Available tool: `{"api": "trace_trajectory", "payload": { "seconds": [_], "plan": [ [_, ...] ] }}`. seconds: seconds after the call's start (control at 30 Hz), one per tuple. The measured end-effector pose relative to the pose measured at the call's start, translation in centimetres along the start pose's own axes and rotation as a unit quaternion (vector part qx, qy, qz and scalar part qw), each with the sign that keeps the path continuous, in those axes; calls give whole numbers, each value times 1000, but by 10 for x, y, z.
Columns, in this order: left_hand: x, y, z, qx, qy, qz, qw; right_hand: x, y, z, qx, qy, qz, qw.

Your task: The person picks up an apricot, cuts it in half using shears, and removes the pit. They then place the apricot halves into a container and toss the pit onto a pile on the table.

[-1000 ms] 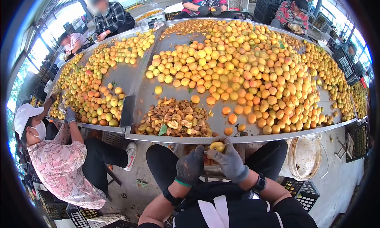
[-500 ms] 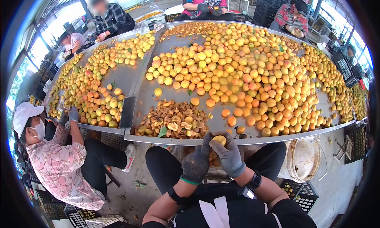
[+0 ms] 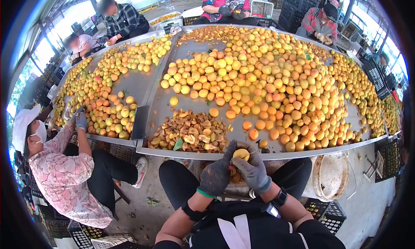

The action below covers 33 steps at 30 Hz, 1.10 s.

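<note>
A yellow apricot (image 3: pixel 241 154) is held at the near edge of the worktop (image 3: pixel 302 153). The gloved left hand (image 3: pixel 217 174) and right hand (image 3: pixel 254 172) are pressed together, both clamped on it. Just beyond lies a pile of pits (image 3: pixel 190 132), and further right a heap of whole fruit (image 3: pixel 276 89). A co-worker (image 3: pixel 65 180) sits at the left.

You have bright, even daylight from the open sides; shadows are soft. The apricot (image 3: pixel 241 154), left hand (image 3: pixel 217 174) and right hand (image 3: pixel 254 171) look sharp. The lens bends the table (image 3: pixel 302 153) rim, and corners are black.
</note>
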<state>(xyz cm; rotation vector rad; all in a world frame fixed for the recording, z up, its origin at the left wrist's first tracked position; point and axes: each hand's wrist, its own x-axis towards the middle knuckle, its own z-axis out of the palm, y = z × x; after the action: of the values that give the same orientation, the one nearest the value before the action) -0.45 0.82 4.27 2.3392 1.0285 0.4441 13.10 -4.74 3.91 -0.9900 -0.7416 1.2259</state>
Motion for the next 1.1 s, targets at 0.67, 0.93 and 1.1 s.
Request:
{"api": "trace_trajectory", "payload": {
  "seconds": [0.67,0.93,1.1],
  "plan": [
    [7,-34,4,-279,-90,-63,954,18,24,-37,-58,43,24,997],
    [26,-31,14,-326,-75,-50,941,21,44,-32,-13,-1,91,996],
    [23,-54,42,-422,-10,-117,899,11,18,-47,225,-79,210,948]
  ]
}}
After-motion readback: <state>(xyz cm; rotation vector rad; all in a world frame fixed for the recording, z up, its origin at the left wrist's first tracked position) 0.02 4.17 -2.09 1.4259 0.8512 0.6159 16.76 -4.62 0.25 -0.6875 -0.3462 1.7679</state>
